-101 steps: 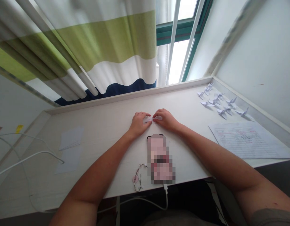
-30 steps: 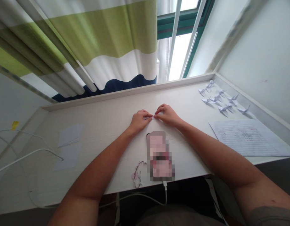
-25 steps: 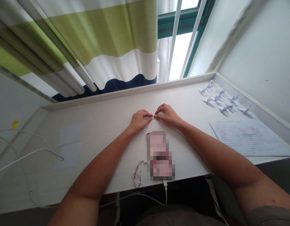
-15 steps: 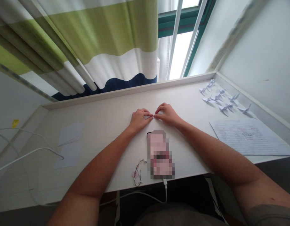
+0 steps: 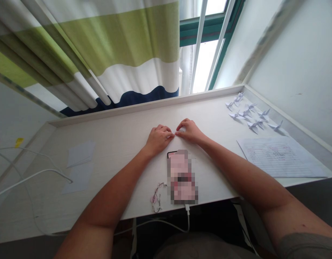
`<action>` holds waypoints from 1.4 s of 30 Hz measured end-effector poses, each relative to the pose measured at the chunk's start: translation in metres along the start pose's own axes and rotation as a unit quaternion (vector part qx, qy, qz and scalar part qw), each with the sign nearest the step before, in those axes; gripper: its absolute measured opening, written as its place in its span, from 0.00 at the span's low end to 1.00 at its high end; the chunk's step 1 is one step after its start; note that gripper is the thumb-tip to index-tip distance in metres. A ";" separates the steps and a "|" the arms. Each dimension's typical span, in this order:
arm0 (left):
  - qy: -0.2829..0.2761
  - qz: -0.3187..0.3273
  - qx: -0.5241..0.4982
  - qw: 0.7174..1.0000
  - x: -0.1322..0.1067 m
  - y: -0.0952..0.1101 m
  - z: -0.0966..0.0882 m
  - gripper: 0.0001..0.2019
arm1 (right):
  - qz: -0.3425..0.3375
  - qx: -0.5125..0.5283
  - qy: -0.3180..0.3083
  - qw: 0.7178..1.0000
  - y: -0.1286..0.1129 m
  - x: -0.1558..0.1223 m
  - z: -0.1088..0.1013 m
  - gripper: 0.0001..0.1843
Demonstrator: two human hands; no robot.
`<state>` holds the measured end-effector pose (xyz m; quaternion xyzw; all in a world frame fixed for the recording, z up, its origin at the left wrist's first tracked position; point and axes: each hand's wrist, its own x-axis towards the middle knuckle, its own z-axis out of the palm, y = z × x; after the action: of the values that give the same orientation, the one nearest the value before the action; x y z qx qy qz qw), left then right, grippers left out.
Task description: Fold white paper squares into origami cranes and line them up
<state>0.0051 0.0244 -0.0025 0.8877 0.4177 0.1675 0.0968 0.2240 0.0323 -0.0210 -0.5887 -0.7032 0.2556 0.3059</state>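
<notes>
My left hand (image 5: 159, 138) and my right hand (image 5: 190, 130) rest close together at the middle of the white desk, fingertips nearly meeting. Both are closed in a pinch on a small piece of white paper (image 5: 183, 129). Most of it is hidden by the fingers, with a bit showing inside the curl of my right hand. Just below the hands lies a phone (image 5: 182, 176), its screen blurred out, with a beaded strap (image 5: 156, 198) at its left.
Several folded paper cranes (image 5: 249, 113) stand at the back right, above a lined sheet with writing (image 5: 279, 156). White paper slips (image 5: 79, 158) lie at the left beside a white cable (image 5: 41, 172). A raised rim (image 5: 144, 104) borders the desk's back.
The hands stay in nearly the same place, still pinching. A little more white shows within my right hand's curl, and the view has shifted slightly.
</notes>
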 end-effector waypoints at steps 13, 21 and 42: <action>0.007 0.024 0.039 0.999 -0.007 0.007 -0.004 0.10 | -0.053 0.016 -0.025 0.998 0.011 -0.001 -0.014 0.05; 0.031 0.003 0.014 0.999 -0.005 0.000 0.006 0.09 | -0.079 -0.017 -0.022 0.996 0.001 -0.009 -0.011 0.10; 0.100 -0.083 -0.048 0.990 0.002 -0.020 0.004 0.08 | -0.021 0.052 -0.022 0.998 -0.012 -0.012 -0.007 0.10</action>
<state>-0.0066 0.0385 -0.0125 0.8232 0.4888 0.2666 0.1110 0.2228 0.0184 -0.0092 -0.5512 -0.7079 0.2983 0.3257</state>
